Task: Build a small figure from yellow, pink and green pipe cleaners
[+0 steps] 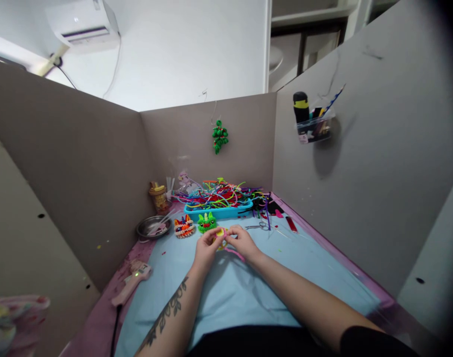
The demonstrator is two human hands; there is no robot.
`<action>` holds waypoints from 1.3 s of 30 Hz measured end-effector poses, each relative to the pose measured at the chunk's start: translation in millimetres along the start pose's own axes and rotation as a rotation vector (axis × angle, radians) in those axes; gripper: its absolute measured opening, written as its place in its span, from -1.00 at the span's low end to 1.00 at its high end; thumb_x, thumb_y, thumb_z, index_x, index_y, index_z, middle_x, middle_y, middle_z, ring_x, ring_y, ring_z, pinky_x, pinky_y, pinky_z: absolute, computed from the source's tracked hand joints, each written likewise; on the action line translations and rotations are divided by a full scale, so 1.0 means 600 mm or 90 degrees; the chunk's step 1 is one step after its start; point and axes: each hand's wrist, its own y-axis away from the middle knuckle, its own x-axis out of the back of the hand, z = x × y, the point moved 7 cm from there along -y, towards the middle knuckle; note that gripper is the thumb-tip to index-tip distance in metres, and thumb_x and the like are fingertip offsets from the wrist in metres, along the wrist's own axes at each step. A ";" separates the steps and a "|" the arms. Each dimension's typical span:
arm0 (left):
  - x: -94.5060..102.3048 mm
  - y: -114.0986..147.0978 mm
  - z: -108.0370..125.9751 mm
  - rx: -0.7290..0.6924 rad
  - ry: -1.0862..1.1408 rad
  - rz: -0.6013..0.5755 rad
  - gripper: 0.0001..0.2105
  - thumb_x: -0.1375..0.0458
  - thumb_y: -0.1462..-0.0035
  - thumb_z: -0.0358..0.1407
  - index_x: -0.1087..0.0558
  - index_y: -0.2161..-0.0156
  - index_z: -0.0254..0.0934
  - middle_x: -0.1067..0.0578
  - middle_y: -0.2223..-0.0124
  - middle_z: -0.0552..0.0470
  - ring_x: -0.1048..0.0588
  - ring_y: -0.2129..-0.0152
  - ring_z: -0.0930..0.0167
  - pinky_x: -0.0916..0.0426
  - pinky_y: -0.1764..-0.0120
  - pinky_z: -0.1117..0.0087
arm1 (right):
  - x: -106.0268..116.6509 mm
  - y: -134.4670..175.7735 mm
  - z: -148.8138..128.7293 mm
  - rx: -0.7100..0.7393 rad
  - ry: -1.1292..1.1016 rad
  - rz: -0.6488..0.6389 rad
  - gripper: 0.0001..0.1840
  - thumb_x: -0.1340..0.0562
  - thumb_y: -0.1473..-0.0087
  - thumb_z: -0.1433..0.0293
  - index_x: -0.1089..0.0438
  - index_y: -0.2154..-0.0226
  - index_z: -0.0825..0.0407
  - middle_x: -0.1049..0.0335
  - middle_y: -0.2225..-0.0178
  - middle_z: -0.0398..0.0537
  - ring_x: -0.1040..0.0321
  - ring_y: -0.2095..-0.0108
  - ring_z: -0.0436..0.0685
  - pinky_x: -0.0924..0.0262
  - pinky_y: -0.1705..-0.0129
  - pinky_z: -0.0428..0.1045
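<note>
Both of my hands meet over the blue cloth, closed on one small piece of bent yellow and pink pipe cleaner (221,232). My left hand (207,244) pinches its left side, and my right hand (244,241) pinches the right side. A loose pink pipe cleaner end (234,254) trails below my right fingers. Just behind my hands sits a green pipe-cleaner animal head (206,222) with a pale horn. To its left lies an orange and cream one (184,227). My fingers cover part of the held piece.
A blue tray (217,213) heaped with coloured pipe cleaners stands at the back. Scissors (261,225) lie to the right. On the left are a metal bowl (154,227) and a pink glue gun (133,282) with a cord. Grey partitions (207,163) enclose the table.
</note>
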 end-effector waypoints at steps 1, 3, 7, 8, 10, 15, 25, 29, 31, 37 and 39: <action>-0.001 0.000 -0.001 0.008 0.005 -0.002 -0.62 -0.28 0.16 -0.22 -0.46 0.19 -0.35 -0.53 0.20 -0.15 -0.49 0.32 0.31 -0.36 0.29 0.37 | -0.002 -0.001 0.001 -0.005 -0.012 -0.015 -0.83 -0.24 0.09 0.30 -0.41 0.57 0.06 -0.28 0.42 -0.09 -0.26 0.30 0.09 -0.12 0.16 0.03; 0.001 0.000 -0.002 0.013 0.017 -0.003 -0.62 -0.29 0.18 -0.21 -0.46 0.19 -0.35 -0.53 0.21 -0.15 -0.50 0.33 0.31 -0.36 0.30 0.37 | -0.001 -0.002 0.002 -0.017 -0.022 -0.033 -0.80 -0.24 0.10 0.27 -0.43 0.56 0.06 -0.27 0.39 -0.08 -0.26 0.28 0.10 -0.11 0.13 0.04; 0.015 -0.006 -0.003 -0.012 0.023 0.035 -0.62 -0.29 0.19 -0.23 -0.46 0.20 -0.35 -0.53 0.21 -0.15 -0.50 0.31 0.32 -0.34 0.26 0.36 | 0.012 -0.006 0.001 -0.027 -0.022 -0.016 -0.77 -0.21 0.07 0.22 -0.44 0.45 0.05 -0.31 0.32 -0.04 -0.26 0.26 0.11 -0.12 0.12 0.05; 0.020 -0.008 -0.003 -0.021 0.021 0.050 -0.62 -0.29 0.18 -0.23 -0.46 0.19 -0.35 -0.53 0.21 -0.15 -0.50 0.31 0.33 -0.34 0.25 0.37 | 0.014 -0.006 0.000 -0.022 -0.015 -0.010 -0.76 -0.20 0.06 0.21 -0.44 0.41 0.05 -0.32 0.31 -0.04 -0.26 0.28 0.10 -0.14 0.16 0.03; 0.029 -0.010 -0.002 -0.033 0.016 0.081 -0.62 -0.28 0.17 -0.24 -0.45 0.19 -0.35 -0.53 0.19 -0.15 -0.49 0.30 0.33 -0.34 0.25 0.37 | 0.012 -0.003 -0.002 -0.019 0.002 -0.026 -0.72 -0.23 0.10 0.22 -0.40 0.34 0.05 -0.34 0.35 -0.07 -0.26 0.36 0.05 -0.17 0.27 -0.02; 0.038 -0.010 0.003 -0.051 0.001 0.114 -0.65 -0.26 0.14 -0.23 -0.45 0.20 -0.35 -0.52 0.18 -0.16 -0.49 0.28 0.33 -0.34 0.26 0.39 | -0.014 0.007 0.000 -0.070 -0.051 -0.161 -0.74 -0.25 0.16 0.31 -0.37 0.33 0.06 -0.31 0.59 -0.22 -0.19 0.58 -0.05 -0.10 0.49 -0.11; 0.079 -0.014 -0.015 -0.015 -0.050 0.246 -0.60 -0.29 0.24 -0.17 -0.46 0.26 -0.38 -0.48 0.48 0.01 -0.42 0.56 0.46 -0.26 0.47 0.49 | 0.075 -0.029 -0.002 -0.110 -0.415 -0.020 -0.71 -0.38 0.30 0.24 -0.36 0.50 0.03 -0.31 0.62 -0.22 -0.22 0.61 -0.06 -0.11 0.54 -0.12; 0.078 -0.019 -0.026 0.039 0.048 0.230 -0.56 -0.31 0.26 -0.17 -0.42 0.23 -0.38 -0.46 0.50 0.05 -0.38 0.62 0.52 -0.23 0.52 0.50 | 0.056 -0.022 -0.003 -0.106 -0.336 -0.096 -0.73 -0.34 0.23 0.22 -0.37 0.47 0.04 -0.36 0.60 -0.18 -0.26 0.58 -0.03 -0.16 0.51 -0.09; 0.071 -0.019 -0.025 0.038 0.058 0.207 -0.55 -0.31 0.26 -0.17 -0.42 0.23 -0.38 -0.46 0.49 0.04 -0.39 0.61 0.51 -0.23 0.52 0.50 | 0.040 -0.017 -0.002 -0.102 -0.300 -0.117 -0.73 -0.32 0.19 0.22 -0.37 0.45 0.05 -0.37 0.57 -0.17 -0.31 0.54 0.00 -0.20 0.45 -0.07; 0.032 -0.010 -0.011 -0.014 -0.004 0.079 -0.64 -0.29 0.22 -0.25 -0.43 0.23 -0.34 -0.51 0.29 -0.07 -0.46 0.41 0.41 -0.32 0.35 0.44 | 0.008 -0.012 0.016 -0.188 -0.408 -0.086 -0.70 -0.33 0.22 0.23 -0.30 0.42 0.03 -0.37 0.58 -0.20 -0.37 0.54 0.03 -0.23 0.44 -0.05; 0.026 -0.008 -0.010 -0.013 -0.019 0.066 -0.65 -0.28 0.21 -0.28 -0.43 0.23 -0.33 -0.51 0.28 -0.08 -0.46 0.40 0.40 -0.32 0.35 0.43 | 0.015 -0.018 0.021 -0.203 -0.469 -0.042 -0.68 -0.34 0.23 0.25 -0.28 0.40 0.01 -0.39 0.57 -0.19 -0.38 0.53 0.03 -0.22 0.46 -0.07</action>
